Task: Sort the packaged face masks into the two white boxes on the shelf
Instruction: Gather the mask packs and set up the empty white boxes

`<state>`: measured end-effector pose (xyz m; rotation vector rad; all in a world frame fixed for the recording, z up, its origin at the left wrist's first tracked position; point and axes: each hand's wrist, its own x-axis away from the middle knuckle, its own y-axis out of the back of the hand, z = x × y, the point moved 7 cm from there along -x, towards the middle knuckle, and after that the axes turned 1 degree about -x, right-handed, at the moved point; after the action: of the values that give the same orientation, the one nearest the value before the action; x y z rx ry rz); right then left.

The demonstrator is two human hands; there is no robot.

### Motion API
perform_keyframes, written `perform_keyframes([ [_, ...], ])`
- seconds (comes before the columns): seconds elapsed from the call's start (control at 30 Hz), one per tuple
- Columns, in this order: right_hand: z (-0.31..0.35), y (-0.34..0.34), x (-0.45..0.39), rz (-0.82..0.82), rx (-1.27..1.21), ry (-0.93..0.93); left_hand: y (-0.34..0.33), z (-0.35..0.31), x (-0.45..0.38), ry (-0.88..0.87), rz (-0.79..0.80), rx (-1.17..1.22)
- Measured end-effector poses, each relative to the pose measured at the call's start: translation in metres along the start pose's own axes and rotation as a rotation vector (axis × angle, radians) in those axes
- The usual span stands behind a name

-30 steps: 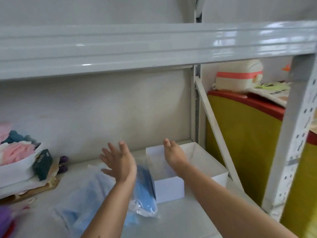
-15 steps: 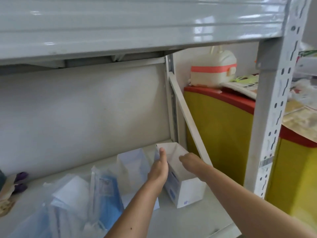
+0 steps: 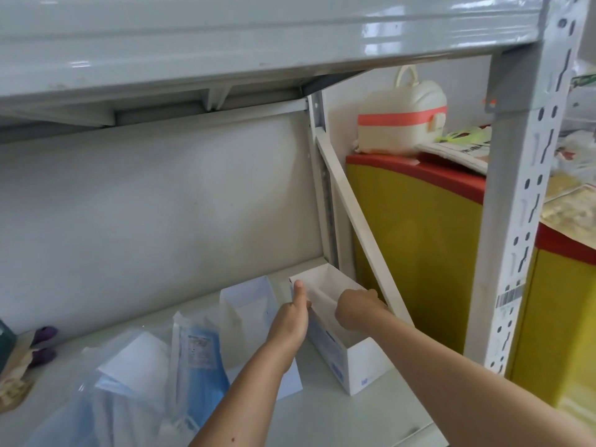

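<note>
Two open-topped white cardboard boxes stand on the grey metal shelf (image 3: 338, 424), near its right rear corner. The right box (image 3: 354, 359) is rectangular with faint blue print on its long side; its visible interior looks white, contents cannot be told. The left hand (image 3: 292, 321) presses flat against its left wall, thumb up along the corner, fingers hidden behind the wall. The right hand (image 3: 356, 306) curls over its right rim, fingers folded onto the edge. The left box (image 3: 248, 304) sits just beside it, partly behind the left forearm; contents not discernible. Packaged face masks (image 3: 154, 379) lie in a loose pile at front left: crinkled clear plastic sleeves over blue and white masks, outside both boxes. Beyond the perforated upright (image 3: 522, 201), a cream plastic case (image 3: 403, 121) with an orange band rests on a yellow cabinet (image 3: 419, 253).
</note>
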<state>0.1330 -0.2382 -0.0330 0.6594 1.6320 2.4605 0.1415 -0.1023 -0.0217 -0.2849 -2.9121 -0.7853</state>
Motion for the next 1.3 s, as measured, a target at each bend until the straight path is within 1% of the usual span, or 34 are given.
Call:
perform_keyframes([
  [0.07,0.005,-0.003,-0.001,0.005,-0.047,0.048,0.0,0.0,-0.001,0.001,0.011,0.016],
  [0.13,0.008,-0.008,0.0,0.073,-0.234,0.034,0.001,0.001,-0.001,0.003,0.012,0.028],
  [0.2,0.007,-0.007,0.001,0.116,-0.352,0.026,0.001,0.0,0.0,-0.004,0.018,0.026],
  [0.33,0.009,-0.007,-0.001,0.175,-0.384,0.101,0.001,0.001,0.001,-0.009,0.026,0.01],
  [0.5,0.01,-0.01,0.0,0.206,-0.409,0.118,0.003,0.003,-0.004,-0.045,-0.008,-0.067],
  [0.73,0.006,-0.01,0.001,0.242,-0.461,0.112,0.005,0.006,-0.004,-0.047,-0.041,-0.074],
  [0.83,0.007,-0.007,0.002,0.259,-0.439,0.126,0.004,0.007,-0.004,-0.041,-0.03,-0.065],
  [1.03,0.018,-0.017,0.005,0.256,-0.261,0.206,0.004,0.005,-0.003,-0.023,-0.004,0.025],
  [1.17,0.019,-0.019,0.004,0.185,-0.145,0.245,0.003,0.006,-0.004,-0.041,-0.008,0.008],
  [1.23,0.02,-0.018,0.003,0.164,-0.158,0.263,0.003,0.007,-0.004,-0.049,-0.015,-0.014],
  [1.3,0.02,-0.012,0.002,0.104,-0.163,0.294,0.002,0.007,-0.003,-0.059,-0.008,-0.03],
])
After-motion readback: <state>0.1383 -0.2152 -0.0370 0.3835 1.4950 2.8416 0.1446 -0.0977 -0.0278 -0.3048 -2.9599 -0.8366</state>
